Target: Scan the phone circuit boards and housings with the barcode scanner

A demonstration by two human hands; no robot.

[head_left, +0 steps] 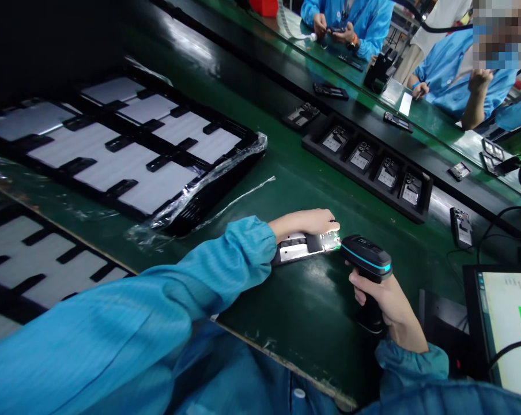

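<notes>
Head view: a handheld barcode scanner (pixel 365 253) is pointed at a partly assembled phone (pixel 295 251) on the green bench top (pixel 282 305).

The scanner's handle is gripped in the right hand (pixel 375 291), its nose held close to the brightly lit end of the phone. The phone is covered along its far edge by the left hand (pixel 308 221); whether it is pinched or merely pressed cannot be told. A steady aim would probably be helped by keeping the phone still and the lit end uncovered. Beyond, four similar phones are seated in separate compartments of a black tray (pixel 359 180). At the left, pale flat panels (pixel 100 155) are set among black tabs in a larger tray (pixel 122 123), edged with clear film (pixel 217 171).
</notes>
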